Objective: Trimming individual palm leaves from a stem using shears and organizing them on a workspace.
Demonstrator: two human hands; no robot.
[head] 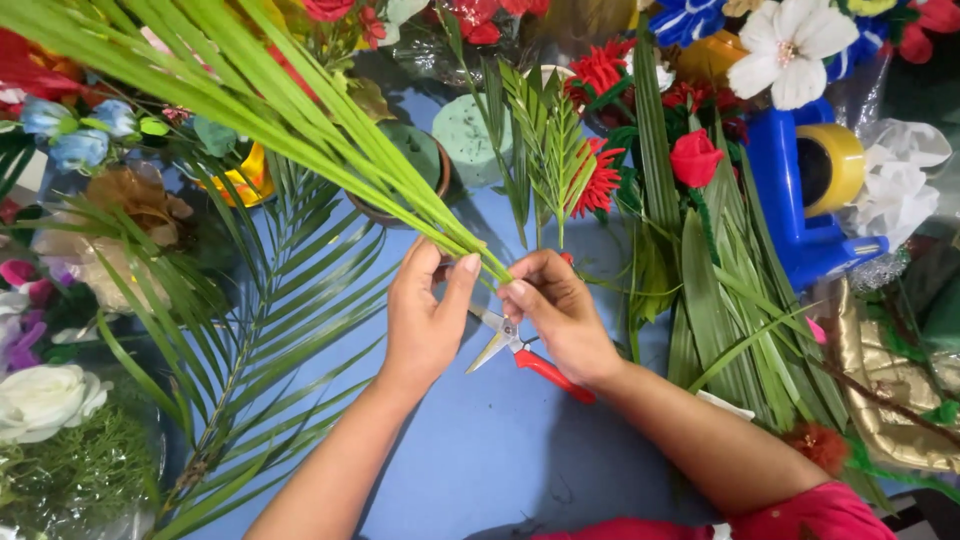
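Between your two hands, at the middle of the blue worktop (500, 450), you hold a bundle of long green palm leaf strips (300, 120) by its gathered base; the strips fan up and away to the upper left corner. Your left hand (428, 315) has its thumb and fingers pinched around the base from the left, and your right hand (555, 310) closes its fingertips on the same point from the right, so both hands meet at the bundle's narrow end, raised above the worktop. Just beneath your right hand lie red-handled scissors (525, 357) on the worktop, blades apart and pointing left, one handle partly under your wrist. Left of your left forearm a large palm frond (270, 330) lies flat on the worktop. Behind your hands, a smaller palm sprig (545, 150) stands upright near two green foam blocks (470, 135), one of them sitting in a brown pot (400, 212). To the right lie broad flat green leaves (720, 300) with a red rose (694, 157) above them, and beyond those a blue tape dispenser (790, 200). White, red and blue flowers crowd the edges
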